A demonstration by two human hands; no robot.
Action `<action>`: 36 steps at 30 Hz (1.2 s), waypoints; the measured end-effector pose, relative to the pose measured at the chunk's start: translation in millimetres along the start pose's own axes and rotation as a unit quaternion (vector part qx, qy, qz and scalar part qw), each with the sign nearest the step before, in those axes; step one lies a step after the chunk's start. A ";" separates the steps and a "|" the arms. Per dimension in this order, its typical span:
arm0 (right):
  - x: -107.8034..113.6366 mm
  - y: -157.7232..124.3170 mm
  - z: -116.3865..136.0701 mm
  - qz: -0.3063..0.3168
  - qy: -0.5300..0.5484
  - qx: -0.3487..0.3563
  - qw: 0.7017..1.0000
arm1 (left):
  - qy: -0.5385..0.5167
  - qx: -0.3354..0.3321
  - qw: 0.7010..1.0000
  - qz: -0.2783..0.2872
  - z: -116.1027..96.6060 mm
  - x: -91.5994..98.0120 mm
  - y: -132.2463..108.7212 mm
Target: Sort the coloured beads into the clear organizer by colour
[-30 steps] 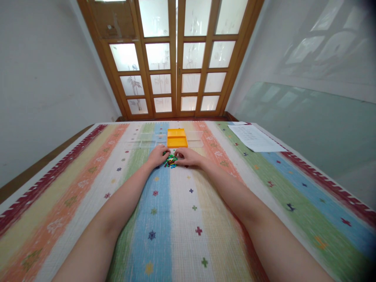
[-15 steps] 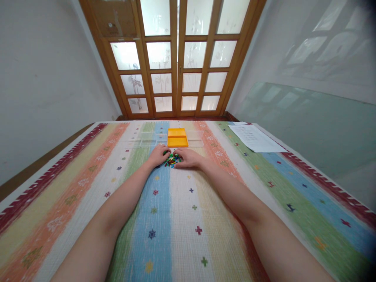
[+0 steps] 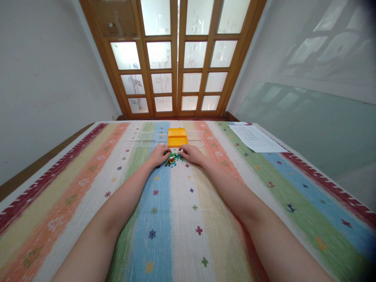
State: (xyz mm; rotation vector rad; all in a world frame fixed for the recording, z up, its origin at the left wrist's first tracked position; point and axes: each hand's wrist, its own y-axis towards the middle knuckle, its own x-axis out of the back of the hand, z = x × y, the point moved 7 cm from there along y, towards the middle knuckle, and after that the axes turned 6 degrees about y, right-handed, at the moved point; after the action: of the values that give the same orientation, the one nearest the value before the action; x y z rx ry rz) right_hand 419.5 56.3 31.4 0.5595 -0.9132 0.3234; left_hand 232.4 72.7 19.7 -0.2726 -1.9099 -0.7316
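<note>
A small heap of tiny coloured pieces (image 3: pixel 172 159), green, blue, yellow, red and dark, lies on the striped cloth between my hands. They look like small building bricks, but their exact kind is too small to tell. At the heap's left edge rests my left hand (image 3: pixel 159 154), fingers loosely curved and a little apart, with nothing visible in them. My right hand (image 3: pixel 191 154) is at the upper right edge of the heap, its fingers bent and slightly apart over a few green pieces. Just beyond the heap stands an open yellow box (image 3: pixel 178 142) with two shallow halves.
Clear plastic trays (image 3: pixel 147 140) flank the yellow box on the left and right. Printed paper sheets (image 3: pixel 254 139) lie at the table's far right. A striped patterned tablecloth (image 3: pixel 182 219) covers the table. Wooden glazed doors (image 3: pixel 178 78) stand behind it, and a glass panel (image 3: pixel 311 121) leans at right.
My right hand has drawn back up and to the right, uncovering more of the heap, whose pieces are spread slightly differently. My left hand has barely moved.
</note>
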 end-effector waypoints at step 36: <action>-14.2 9.5 4.2 -0.047 -0.083 -0.052 0.994 | -0.016 0.071 0.997 -0.019 19.8 -4.5 1.8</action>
State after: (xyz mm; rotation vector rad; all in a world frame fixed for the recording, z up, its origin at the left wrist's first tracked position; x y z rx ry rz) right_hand 403.9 61.2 24.9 0.5367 -1.0537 0.1439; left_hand 220.5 86.6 10.7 -0.1610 -1.9918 -0.6152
